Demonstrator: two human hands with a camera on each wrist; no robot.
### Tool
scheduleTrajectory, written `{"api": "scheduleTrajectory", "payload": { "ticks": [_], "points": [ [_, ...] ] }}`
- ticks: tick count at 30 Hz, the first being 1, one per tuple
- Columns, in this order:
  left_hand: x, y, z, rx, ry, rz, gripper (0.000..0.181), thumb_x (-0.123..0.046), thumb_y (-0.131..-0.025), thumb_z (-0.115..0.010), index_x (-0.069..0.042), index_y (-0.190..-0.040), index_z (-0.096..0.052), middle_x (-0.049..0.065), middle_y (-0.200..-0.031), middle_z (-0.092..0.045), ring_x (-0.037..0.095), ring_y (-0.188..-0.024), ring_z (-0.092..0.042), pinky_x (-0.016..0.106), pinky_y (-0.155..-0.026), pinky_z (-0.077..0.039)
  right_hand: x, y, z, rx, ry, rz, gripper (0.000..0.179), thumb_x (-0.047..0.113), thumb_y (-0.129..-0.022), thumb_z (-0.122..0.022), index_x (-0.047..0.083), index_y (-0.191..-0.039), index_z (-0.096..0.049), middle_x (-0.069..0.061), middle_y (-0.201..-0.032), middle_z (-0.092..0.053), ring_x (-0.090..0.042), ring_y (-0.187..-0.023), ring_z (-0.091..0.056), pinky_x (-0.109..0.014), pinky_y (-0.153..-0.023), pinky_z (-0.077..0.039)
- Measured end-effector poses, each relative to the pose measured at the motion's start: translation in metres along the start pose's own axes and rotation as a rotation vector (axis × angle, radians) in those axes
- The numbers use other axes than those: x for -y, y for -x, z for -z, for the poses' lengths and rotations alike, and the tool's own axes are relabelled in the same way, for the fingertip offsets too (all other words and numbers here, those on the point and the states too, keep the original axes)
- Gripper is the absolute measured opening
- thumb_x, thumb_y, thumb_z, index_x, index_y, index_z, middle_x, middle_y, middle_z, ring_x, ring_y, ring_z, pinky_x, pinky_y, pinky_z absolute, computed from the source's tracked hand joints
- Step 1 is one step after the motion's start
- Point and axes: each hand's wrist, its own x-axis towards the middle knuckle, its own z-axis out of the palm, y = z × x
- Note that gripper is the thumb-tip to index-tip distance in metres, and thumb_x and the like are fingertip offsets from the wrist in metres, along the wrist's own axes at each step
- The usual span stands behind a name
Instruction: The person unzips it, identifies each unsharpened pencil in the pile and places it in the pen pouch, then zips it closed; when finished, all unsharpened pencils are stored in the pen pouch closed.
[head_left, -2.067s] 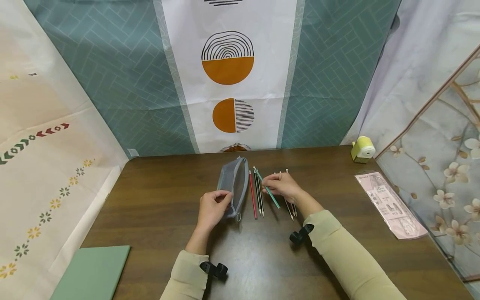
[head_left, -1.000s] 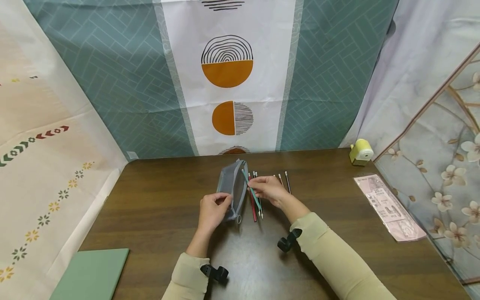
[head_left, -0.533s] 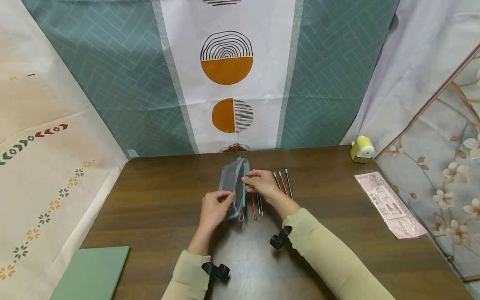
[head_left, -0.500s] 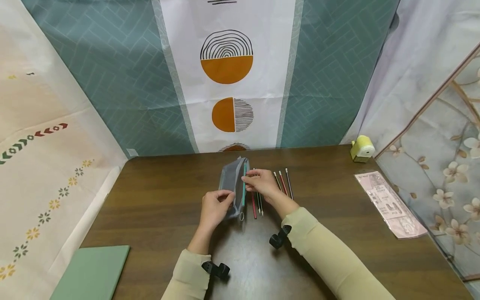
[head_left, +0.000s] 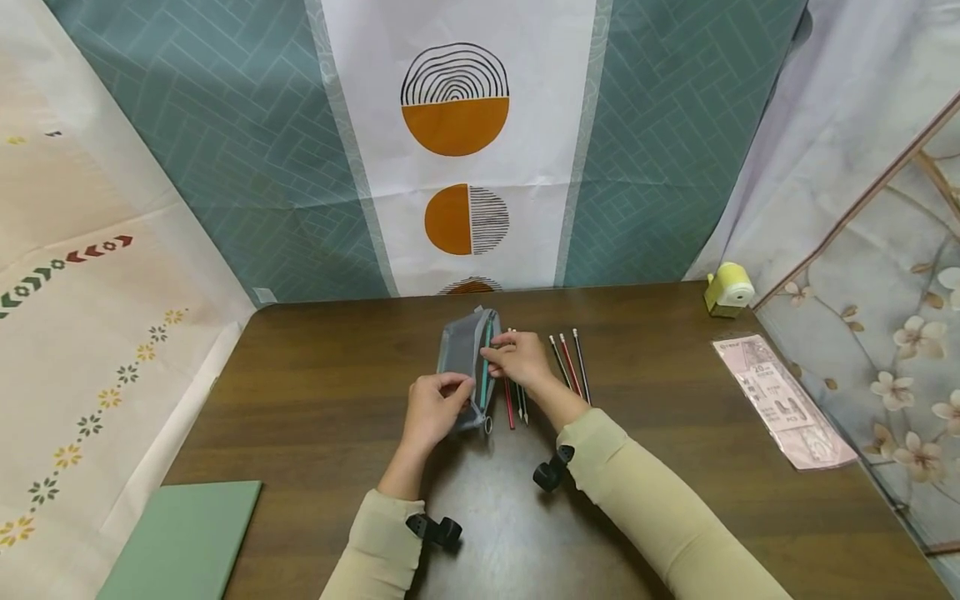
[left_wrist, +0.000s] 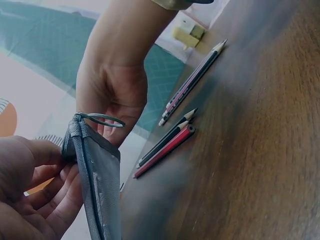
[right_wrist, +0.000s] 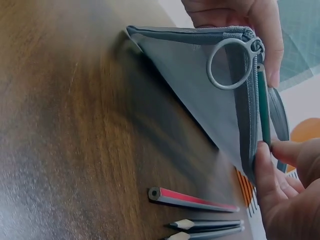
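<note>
A grey mesh zip pencil pouch [head_left: 459,348] stands on the table with its zipper side open toward the right. My left hand [head_left: 435,408] pinches the pouch's edge near the zipper end, where a ring pull [right_wrist: 231,64] hangs. At the pouch's mouth my right hand [head_left: 521,358] pinches a green pencil [right_wrist: 263,105], which lies lengthwise inside the opening. Just right of the pouch lie a red pencil [right_wrist: 195,200] and dark pencils [left_wrist: 165,144], partly behind my right hand in the head view.
Farther right lies another group of pencils [head_left: 568,360], partly covered by my right forearm. A yellow pencil sharpener [head_left: 727,290] stands at the back right, with a pink packet [head_left: 783,402] in front of it. A green board [head_left: 180,537] lies at the front left.
My right hand has carried the green pencil leftward from beside the other pencils, turned it in line with the pouch, and lowered it into the opening. The left hand keeps its hold.
</note>
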Motion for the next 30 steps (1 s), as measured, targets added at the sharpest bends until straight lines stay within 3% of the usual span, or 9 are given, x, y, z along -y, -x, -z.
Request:
{"api": "scheduleTrajectory", "payload": {
  "ticks": [5, 12, 21, 25, 30],
  "points": [
    [0.0, 0.001, 0.0, -0.003, -0.007, 0.004, 0.011, -0.007, -0.092, -0.072, 0.003, -0.092, -0.078, 0.011, -0.074, -0.073, 0.02, -0.061, -0.07, 0.026, -0.057, -0.058, -0.002, -0.001, 0.001, 0.029, 0.023, 0.005, 0.028, 0.005, -0.093, -0.073, -0.012, -0.114, -0.065, -0.019, -0.086, -0.074, -0.011, -0.058, -0.067, -0.027, -0.06, -0.06],
    [0.006, 0.001, -0.001, -0.024, -0.01, -0.043, 0.012, -0.004, -0.09, -0.071, 0.007, -0.09, -0.076, 0.009, -0.069, -0.072, 0.015, -0.056, -0.068, 0.026, -0.053, -0.057, -0.005, 0.002, 0.006, 0.065, -0.018, 0.015, 0.028, 0.007, -0.096, -0.069, -0.01, -0.117, -0.065, -0.024, -0.096, -0.073, -0.012, -0.064, -0.069, -0.026, -0.063, -0.06],
    [0.004, 0.001, 0.007, -0.061, -0.027, 0.07, 0.012, -0.009, -0.091, -0.074, 0.002, -0.091, -0.079, 0.01, -0.07, -0.072, 0.017, -0.058, -0.068, 0.025, -0.056, -0.056, -0.016, 0.002, 0.015, 0.044, -0.133, 0.0, 0.027, 0.005, -0.098, -0.066, -0.013, -0.118, -0.065, -0.019, -0.091, -0.073, -0.012, -0.067, -0.069, -0.025, -0.065, -0.06],
    [0.005, 0.001, 0.011, -0.067, -0.024, 0.094, 0.012, -0.01, -0.092, -0.073, 0.001, -0.092, -0.079, 0.01, -0.071, -0.072, 0.016, -0.059, -0.068, 0.024, -0.057, -0.056, -0.023, 0.002, 0.018, 0.005, -0.033, 0.04, 0.021, 0.003, -0.095, -0.068, -0.01, -0.112, -0.068, -0.018, -0.09, -0.074, -0.011, -0.066, -0.067, -0.024, -0.061, -0.059],
    [0.006, 0.0, 0.013, -0.078, -0.009, 0.12, 0.012, -0.008, -0.091, -0.074, 0.002, -0.093, -0.079, 0.011, -0.074, -0.073, 0.017, -0.06, -0.069, 0.026, -0.057, -0.058, -0.028, -0.002, 0.021, -0.014, 0.221, 0.11, 0.017, 0.007, -0.092, -0.073, -0.005, -0.104, -0.071, -0.015, -0.089, -0.075, -0.013, -0.063, -0.067, -0.026, -0.057, -0.057]
  ]
}}
